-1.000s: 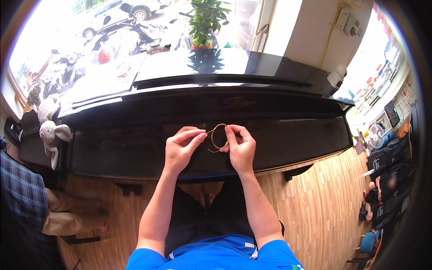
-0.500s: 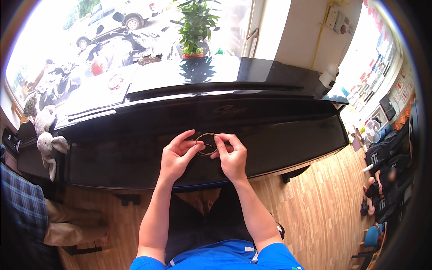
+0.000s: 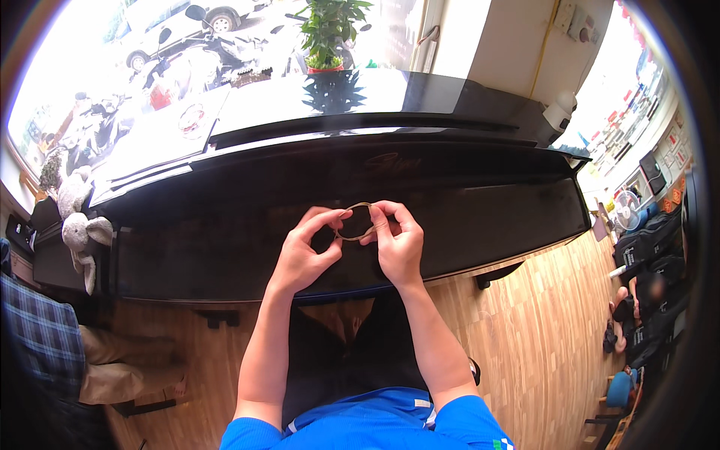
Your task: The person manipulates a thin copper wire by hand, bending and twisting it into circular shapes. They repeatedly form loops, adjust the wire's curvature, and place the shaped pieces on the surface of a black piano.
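Note:
A thin tan cord or wire (image 3: 354, 238) is coiled in a ring above the dark, glossy piano lid (image 3: 465, 217). My left hand (image 3: 306, 255) grips the left side of the ring, with its fingers curled and thumb set lower. My right hand (image 3: 399, 244) pinches the right side between thumb and fingers. The far ends of the cord are hard to make out.
A grey plush rabbit (image 3: 76, 232) hangs at the piano's left end. A potted plant (image 3: 326, 41) stands behind the piano. A person in plaid (image 3: 41, 322) is at left; another person (image 3: 622, 315) is low among black bags at right. A fan (image 3: 627, 210) stands beyond.
The coil has risen slightly in view from half a second ago, along with both hands. My left fingers have shifted on it, with the forefinger higher and the thumb lower.

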`<move>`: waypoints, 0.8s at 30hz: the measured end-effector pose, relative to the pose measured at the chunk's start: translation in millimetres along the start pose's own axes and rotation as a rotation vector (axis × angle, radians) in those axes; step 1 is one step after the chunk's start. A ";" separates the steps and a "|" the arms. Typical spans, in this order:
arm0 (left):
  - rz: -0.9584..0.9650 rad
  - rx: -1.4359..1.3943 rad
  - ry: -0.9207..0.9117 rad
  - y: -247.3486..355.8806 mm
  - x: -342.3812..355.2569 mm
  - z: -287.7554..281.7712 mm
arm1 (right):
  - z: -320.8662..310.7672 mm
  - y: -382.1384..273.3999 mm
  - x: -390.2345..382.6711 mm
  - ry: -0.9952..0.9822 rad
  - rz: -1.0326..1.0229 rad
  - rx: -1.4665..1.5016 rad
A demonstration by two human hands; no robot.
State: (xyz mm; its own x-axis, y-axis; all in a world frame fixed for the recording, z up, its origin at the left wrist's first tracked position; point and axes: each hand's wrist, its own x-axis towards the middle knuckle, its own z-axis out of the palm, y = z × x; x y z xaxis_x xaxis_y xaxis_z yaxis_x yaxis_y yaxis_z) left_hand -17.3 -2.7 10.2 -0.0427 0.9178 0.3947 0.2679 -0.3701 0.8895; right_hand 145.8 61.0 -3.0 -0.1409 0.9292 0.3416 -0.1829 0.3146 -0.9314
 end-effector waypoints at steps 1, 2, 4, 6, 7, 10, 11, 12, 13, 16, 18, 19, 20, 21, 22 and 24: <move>0.006 -0.030 0.005 -2.5 -0.3 -0.9 | 0.3 0.5 -0.3 0.007 0.010 0.022; 0.012 -0.060 0.011 -3.8 -1.1 -0.7 | 0.2 0.7 -0.4 0.008 0.019 0.027; -0.049 -0.156 0.070 -1.0 -1.8 3.6 | -0.2 0.1 0.1 0.011 0.038 0.035; -0.079 -0.191 0.097 -6.4 -1.0 2.8 | -0.5 -3.0 0.2 0.007 0.071 0.076; -0.070 -0.213 0.152 -6.5 0.0 6.3 | -1.2 -4.0 1.0 0.005 0.088 0.097; -0.116 -0.258 0.173 -16.5 -1.1 4.9 | -5.4 -1.4 3.2 -0.036 0.118 0.134; -0.124 -0.284 0.204 -15.5 0.4 6.2 | -5.3 -2.1 4.5 -0.045 0.124 0.138; -0.144 -0.307 0.185 -13.7 -0.1 5.2 | -5.5 -1.4 4.6 -0.055 0.126 0.144; -0.163 -0.329 0.166 -11.6 -1.1 3.4 | -5.7 -0.5 4.1 -0.066 0.127 0.149; -0.169 -0.344 0.114 -12.5 -2.0 -1.0 | -6.1 -0.9 4.3 -0.071 0.137 0.159; -0.151 -0.326 0.075 -13.8 -2.2 -1.8 | -6.4 -1.2 2.4 -0.057 0.145 0.172; -0.139 -0.312 0.060 -13.4 -1.0 -1.9 | -7.2 -1.5 3.5 -0.068 0.132 0.163; -0.131 -0.294 0.043 -11.7 -0.1 -2.5 | -7.8 -1.1 4.7 -0.078 0.122 0.158; -0.122 -0.276 0.026 -9.7 -0.2 -2.9 | -8.4 -0.5 4.9 -0.088 0.112 0.152; -0.146 -0.269 0.002 -6.9 -2.0 -3.2 | -8.2 0.1 3.7 -0.091 0.124 0.159; -0.186 -0.258 -0.048 -2.8 -3.3 -2.8 | -8.2 0.8 3.6 -0.094 0.138 0.169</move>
State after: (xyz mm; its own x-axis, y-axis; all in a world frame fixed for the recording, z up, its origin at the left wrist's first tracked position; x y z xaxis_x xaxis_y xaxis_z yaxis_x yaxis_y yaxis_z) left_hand -20.7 -5.1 7.1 -0.0205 0.9766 0.2142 0.0072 -0.2141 0.9768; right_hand 153.2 66.2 -3.6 -0.2642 0.9367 0.2297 -0.3148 0.1414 -0.9386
